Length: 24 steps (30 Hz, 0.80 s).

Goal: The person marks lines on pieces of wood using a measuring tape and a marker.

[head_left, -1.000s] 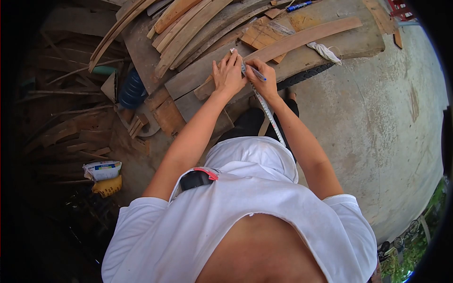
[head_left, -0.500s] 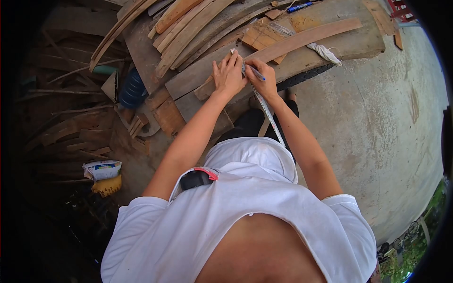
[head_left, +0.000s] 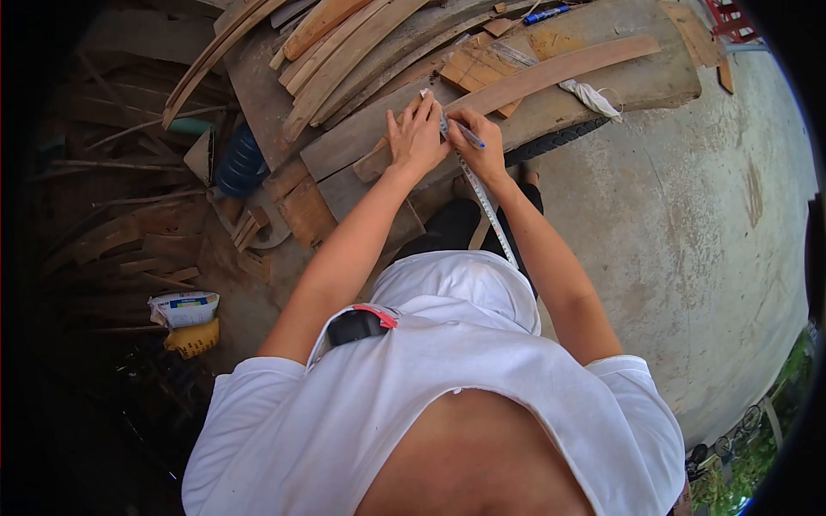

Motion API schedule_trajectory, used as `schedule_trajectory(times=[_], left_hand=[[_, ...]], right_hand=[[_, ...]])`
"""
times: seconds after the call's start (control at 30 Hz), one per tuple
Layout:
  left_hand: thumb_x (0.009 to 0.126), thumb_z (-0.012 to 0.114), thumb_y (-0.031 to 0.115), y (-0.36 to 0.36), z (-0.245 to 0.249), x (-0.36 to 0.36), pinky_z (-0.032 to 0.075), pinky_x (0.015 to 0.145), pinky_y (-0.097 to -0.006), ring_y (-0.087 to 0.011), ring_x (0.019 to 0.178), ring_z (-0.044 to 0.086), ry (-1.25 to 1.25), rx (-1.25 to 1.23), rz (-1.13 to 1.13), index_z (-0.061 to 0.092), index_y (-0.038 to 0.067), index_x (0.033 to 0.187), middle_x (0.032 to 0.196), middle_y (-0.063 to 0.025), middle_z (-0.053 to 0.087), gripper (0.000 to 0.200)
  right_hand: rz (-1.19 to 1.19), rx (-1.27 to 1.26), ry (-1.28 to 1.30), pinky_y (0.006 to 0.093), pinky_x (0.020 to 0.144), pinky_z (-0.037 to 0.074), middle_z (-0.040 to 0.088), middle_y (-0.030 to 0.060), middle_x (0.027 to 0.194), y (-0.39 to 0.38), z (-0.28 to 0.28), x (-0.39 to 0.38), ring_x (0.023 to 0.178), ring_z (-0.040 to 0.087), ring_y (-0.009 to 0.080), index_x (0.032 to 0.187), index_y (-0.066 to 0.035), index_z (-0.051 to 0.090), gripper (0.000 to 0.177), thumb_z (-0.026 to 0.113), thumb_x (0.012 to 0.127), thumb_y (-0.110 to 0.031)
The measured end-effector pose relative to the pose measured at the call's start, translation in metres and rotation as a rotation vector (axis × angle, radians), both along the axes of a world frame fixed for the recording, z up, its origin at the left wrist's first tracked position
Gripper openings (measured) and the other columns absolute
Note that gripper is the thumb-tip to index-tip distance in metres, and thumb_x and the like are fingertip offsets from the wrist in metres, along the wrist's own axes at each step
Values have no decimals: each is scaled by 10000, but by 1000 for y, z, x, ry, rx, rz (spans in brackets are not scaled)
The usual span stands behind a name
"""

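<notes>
My left hand point(head_left: 418, 139) lies over a curved wooden strip point(head_left: 559, 74) on the workbench, fingers stretched out and slightly spread. Close beside it, my right hand point(head_left: 482, 148) is closed around a pen point(head_left: 471, 135), its blue end pointing down and right. A measuring tape blade point(head_left: 488, 209) runs from between my hands down toward my waist. Its upper end is hidden by my fingers, as is the pen's tip. A short wood piece point(head_left: 372, 163) shows under my left wrist.
Curved wood pieces point(head_left: 361, 64) are stacked at the bench's back left. A blue marker point(head_left: 546, 14), a wood block point(head_left: 482, 67) and a white cloth point(head_left: 592, 99) lie on the bench. A blue water bottle point(head_left: 241, 163) stands left, near scrap wood. Concrete floor point(head_left: 680, 224) spreads right.
Both hands stay in almost the same place, with the pen still in my right hand. The view has shifted very slightly.
</notes>
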State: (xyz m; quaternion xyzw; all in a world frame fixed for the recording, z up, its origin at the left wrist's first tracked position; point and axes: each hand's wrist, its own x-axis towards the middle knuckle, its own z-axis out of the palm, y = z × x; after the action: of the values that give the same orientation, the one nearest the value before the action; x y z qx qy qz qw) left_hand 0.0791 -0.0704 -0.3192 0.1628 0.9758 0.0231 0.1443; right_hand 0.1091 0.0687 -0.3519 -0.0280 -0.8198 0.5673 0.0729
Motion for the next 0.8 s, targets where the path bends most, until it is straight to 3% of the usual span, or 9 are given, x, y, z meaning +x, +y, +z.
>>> schedule_trajectory(times=[0.13, 0.2, 0.4, 0.6, 0.8], left_hand=[[837, 737, 425, 2, 3, 0, 225, 1185, -636, -273, 1432, 390, -12, -1, 8, 449, 109, 1504, 1623, -49, 344, 792], [838, 737, 422, 0, 1, 1, 230, 1183, -634, -278, 1417, 404, -1, 5, 8, 450, 109, 1503, 1620, -46, 348, 789], [808, 769, 404, -2, -5, 0, 185, 1182, -673, -296, 1413, 398, -5, 67, 14, 466, 85, 1480, 1617, -59, 342, 803], [835, 742, 416, 1, 5, 1, 229, 1185, -636, -277, 1408, 412, 8, 14, 0, 453, 100, 1498, 1615, -46, 352, 789], [807, 772, 399, -3, -5, 1, 174, 1190, -668, -292, 1432, 369, -7, 94, 19, 477, 87, 1471, 1608, -59, 354, 790]], right_hand=[[14, -24, -9, 363, 740, 541, 711, 198, 910, 2, 1, 1, 808, 713, 310, 1033, 4, 703, 240, 670, 898, -192], [17, -16, -28, 445, 775, 525, 700, 196, 915, 6, 3, 15, 875, 674, 387, 994, -23, 705, 219, 666, 885, -209], [-9, 5, -35, 446, 776, 526, 699, 197, 915, 3, 3, 22, 877, 673, 387, 1002, -30, 709, 214, 667, 883, -203], [12, -27, -59, 438, 785, 529, 704, 199, 922, -1, 5, -6, 882, 679, 384, 1005, -23, 710, 216, 667, 883, -195], [6, 17, -45, 426, 777, 530, 704, 191, 918, 8, 10, 32, 875, 680, 372, 998, -23, 706, 206, 671, 886, -193]])
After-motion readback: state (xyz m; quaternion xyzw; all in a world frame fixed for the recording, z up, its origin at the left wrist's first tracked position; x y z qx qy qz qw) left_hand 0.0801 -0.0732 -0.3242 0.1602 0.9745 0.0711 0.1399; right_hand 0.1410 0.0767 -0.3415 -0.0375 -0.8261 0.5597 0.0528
